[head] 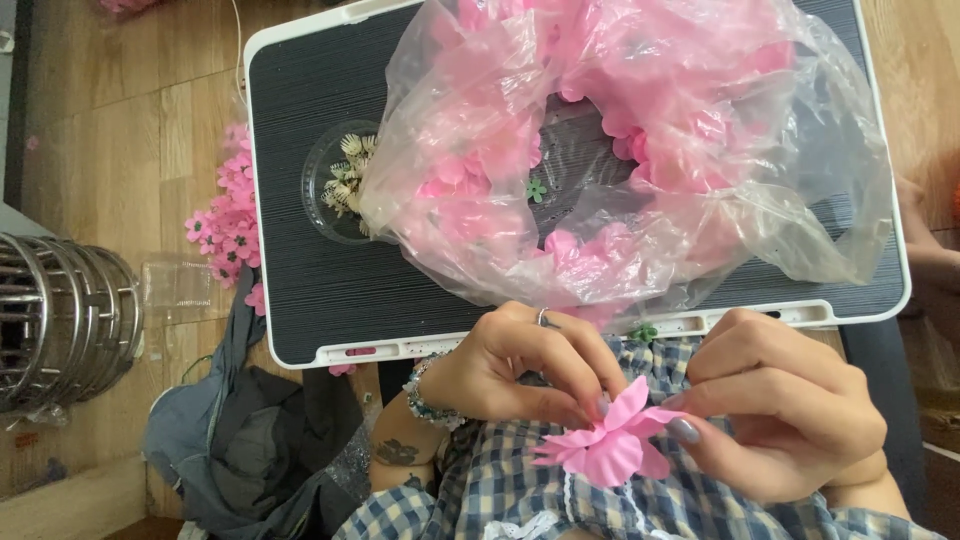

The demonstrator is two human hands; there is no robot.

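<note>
I pinch a pink fabric flower [612,440] between both hands, my left hand [520,365] closed on its upper petal from the left and my right hand [790,405] closed on it from the right. It sits over my checked lap, just off the near edge of the lap tray [300,250]. Its petals fan down and leftward, its long axis running from lower left to upper right.

Both hands raised close together, fingertips meeting.
The left hand [520,365], with a ring and a beaded wristband, curls its fingers toward its thumb in a pinch; the right hand [790,405] mirrors it, grey-painted thumbnail forward, with forearms bent inward below the fingers.
</note>
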